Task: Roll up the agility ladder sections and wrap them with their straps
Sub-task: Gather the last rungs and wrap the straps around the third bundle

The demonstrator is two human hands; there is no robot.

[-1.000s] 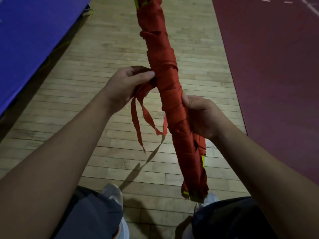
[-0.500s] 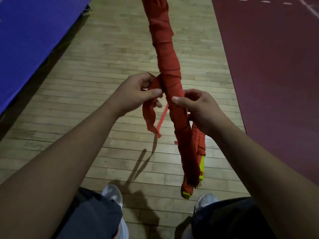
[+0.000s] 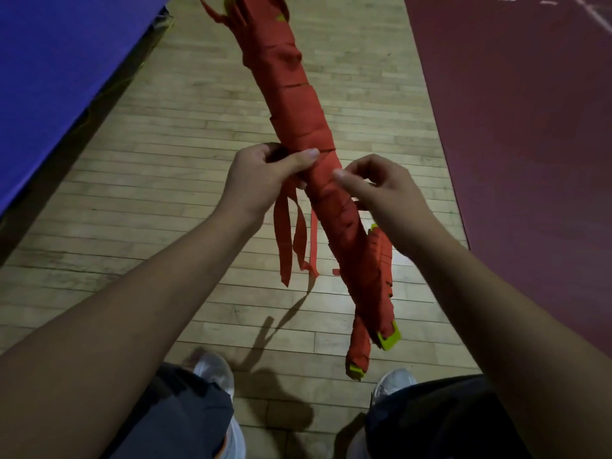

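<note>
A long bundle of rolled agility ladder (image 3: 298, 104), wound in red strap with yellow-green rung ends showing at its lower tip, hangs slanted in front of me from top left to bottom right. My left hand (image 3: 265, 173) grips the bundle at its middle, thumb across the wrap. Loose red strap ends (image 3: 291, 240) dangle below that hand. My right hand (image 3: 381, 187) is on the bundle's right side with fingers curled, thumb tip touching the wrap; whether it pinches a strap I cannot tell.
I stand on a wooden plank floor (image 3: 165, 193). A blue mat (image 3: 59, 67) lies along the left, a dark red court surface (image 3: 530, 127) on the right. My shoes (image 3: 215, 372) and dark shorts show at the bottom.
The bundle has tilted, its top swinging left. My right hand has loosened from the bundle and lifted to its side. More strap ends hang free below my left hand.
</note>
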